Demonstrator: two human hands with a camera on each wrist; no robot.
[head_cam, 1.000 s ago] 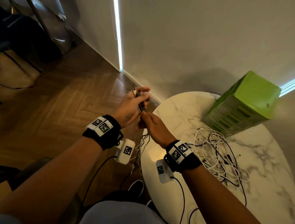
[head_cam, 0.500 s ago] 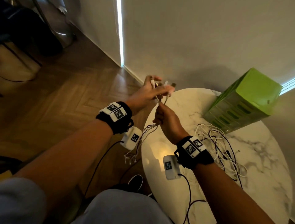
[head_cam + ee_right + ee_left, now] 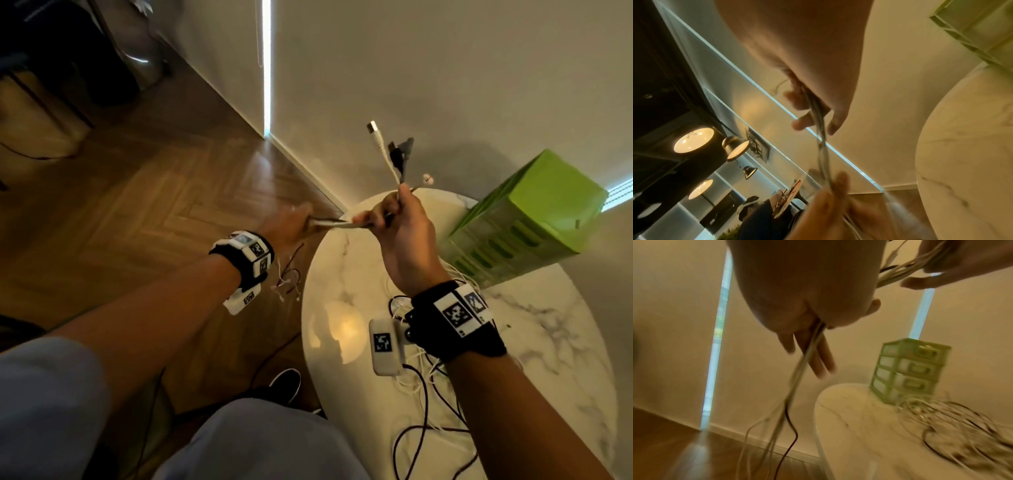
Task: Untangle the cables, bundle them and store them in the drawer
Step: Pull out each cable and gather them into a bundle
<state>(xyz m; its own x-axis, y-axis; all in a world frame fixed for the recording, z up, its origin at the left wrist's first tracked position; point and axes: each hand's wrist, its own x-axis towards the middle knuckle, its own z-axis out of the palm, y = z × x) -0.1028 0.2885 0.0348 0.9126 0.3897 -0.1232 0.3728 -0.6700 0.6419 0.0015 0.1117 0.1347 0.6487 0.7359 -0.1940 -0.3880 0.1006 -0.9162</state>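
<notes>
My right hand is raised over the table's far edge and grips a bunch of white and dark cables. Their plug ends stick up above the fist. The bunch runs taut to the left into my blurred left hand, whose fingers hold the strands between them. The loose tails hang below that hand toward the floor. A second tangle of cables lies on the table under my right wrist. The green drawer unit stands at the table's back, and its drawers look closed.
The round white marble table stands against a pale wall, with wooden floor to its left. Dark furniture fills the far left corner. My knee and a shoe are near the table's front edge.
My hands have drawn apart. The right hand rose to the right with the plug ends. The left hand slid left along the bunch, pulling it taut.
</notes>
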